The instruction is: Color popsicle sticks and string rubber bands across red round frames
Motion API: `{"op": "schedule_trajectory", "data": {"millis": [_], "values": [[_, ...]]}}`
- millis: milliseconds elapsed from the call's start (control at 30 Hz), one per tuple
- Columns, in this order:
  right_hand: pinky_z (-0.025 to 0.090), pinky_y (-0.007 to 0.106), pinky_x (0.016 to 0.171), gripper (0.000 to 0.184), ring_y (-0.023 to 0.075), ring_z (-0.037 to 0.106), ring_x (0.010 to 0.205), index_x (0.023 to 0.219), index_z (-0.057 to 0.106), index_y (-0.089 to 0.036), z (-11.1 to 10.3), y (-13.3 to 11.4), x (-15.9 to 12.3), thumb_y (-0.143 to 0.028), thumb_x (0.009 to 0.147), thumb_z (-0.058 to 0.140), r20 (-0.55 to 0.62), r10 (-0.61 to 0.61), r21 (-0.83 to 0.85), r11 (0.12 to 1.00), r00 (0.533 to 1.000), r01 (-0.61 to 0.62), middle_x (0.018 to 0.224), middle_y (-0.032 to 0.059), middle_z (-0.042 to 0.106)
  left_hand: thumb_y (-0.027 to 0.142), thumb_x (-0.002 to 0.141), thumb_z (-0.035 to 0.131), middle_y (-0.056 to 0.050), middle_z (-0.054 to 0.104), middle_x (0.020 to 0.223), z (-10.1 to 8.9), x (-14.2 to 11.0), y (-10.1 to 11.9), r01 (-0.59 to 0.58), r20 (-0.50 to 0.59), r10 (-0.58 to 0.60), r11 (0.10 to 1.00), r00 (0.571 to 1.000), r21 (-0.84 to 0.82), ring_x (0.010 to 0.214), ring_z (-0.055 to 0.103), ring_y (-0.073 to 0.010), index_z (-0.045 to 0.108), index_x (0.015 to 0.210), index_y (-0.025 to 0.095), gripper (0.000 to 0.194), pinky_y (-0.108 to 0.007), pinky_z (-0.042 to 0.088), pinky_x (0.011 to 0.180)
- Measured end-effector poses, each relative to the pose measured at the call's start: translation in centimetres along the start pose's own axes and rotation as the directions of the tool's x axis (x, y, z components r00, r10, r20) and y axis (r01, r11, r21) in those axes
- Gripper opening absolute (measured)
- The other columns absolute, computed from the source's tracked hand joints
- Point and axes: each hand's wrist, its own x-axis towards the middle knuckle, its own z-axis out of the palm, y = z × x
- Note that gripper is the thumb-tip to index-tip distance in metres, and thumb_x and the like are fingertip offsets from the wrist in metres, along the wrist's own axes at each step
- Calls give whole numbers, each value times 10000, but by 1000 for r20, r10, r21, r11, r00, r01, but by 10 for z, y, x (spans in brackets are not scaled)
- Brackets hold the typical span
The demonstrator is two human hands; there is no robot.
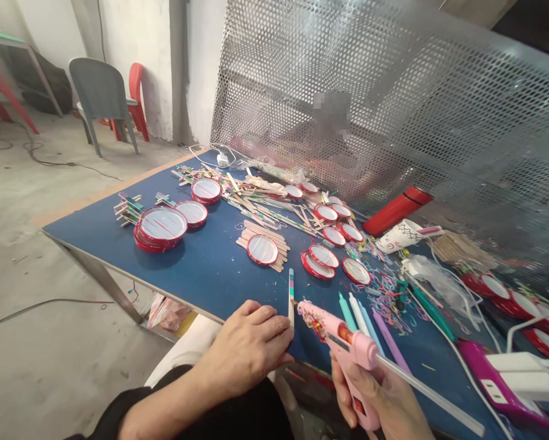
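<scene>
My left hand [247, 345] is closed in a pinch on a painted wooden craft stick [291, 296], held upright at the near edge of the blue table [210, 269]. My right hand [379, 400] grips a pink hot glue gun [342, 342]. The gun's nozzle touches the stick about halfway up, and a clear glue stick [430, 394] juts out of its back. Just beyond the stick lie several red-rimmed round mirrors [262, 249], one of them resting on a raft of plain wooden sticks.
A stack of larger red mirrors [161, 227] sits at the left. Loose sticks [265, 208], small rubber bands [388, 293], coloured glue sticks [361, 315], a red flask [397, 209] and a paper cup [400, 235] crowd the table. A perforated metal screen [393, 91] stands behind, with a person beyond it.
</scene>
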Motion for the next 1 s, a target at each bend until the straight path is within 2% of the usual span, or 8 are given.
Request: {"op": "schedule_trajectory", "data": {"millis": [267,500,700,867,1000], "values": [[366,224,418,544,87,477,409,652,658,-158,1,-1,-3,-673,673,833,-6,24,48,999,1000,-23,531,3,568,339,1051,538,-50,715,991,-2,2,1,13,-3,-13,1000,1000,-19,908,628,-202,651,1098,199,186,-335,444,808],[355,217,410,548,78,462,401,671,656,-163,-4,7,-5,-679,662,841,-13,25,44,999,1000,-24,544,-9,561,374,1039,563,-45,705,963,-3,3,1,3,-7,-4,1000,1000,-19,891,627,-202,650,1075,209,190,-333,438,789],[316,220,428,569,73,438,408,628,634,-155,-4,6,-9,-690,691,815,21,41,29,999,999,-41,501,-18,508,377,1039,565,-44,711,971,-5,2,1,11,9,-11,999,1000,-32,892,630,-200,648,1075,204,195,-333,435,787],[313,218,423,583,67,407,406,605,625,-157,-1,2,-12,-693,632,852,-7,43,48,998,999,-43,480,-31,471,373,1033,574,-42,705,976,-4,2,1,6,1,-6,999,1000,-33,898,624,-201,649,1085,198,197,-341,441,786],[314,222,432,586,79,408,414,577,597,-171,-1,0,-13,-692,613,864,18,44,39,998,999,-45,445,-50,416,372,1024,592,-40,707,964,-5,3,1,6,-1,-6,999,1000,-32,893,628,-203,652,1078,200,190,-340,441,782]]}}
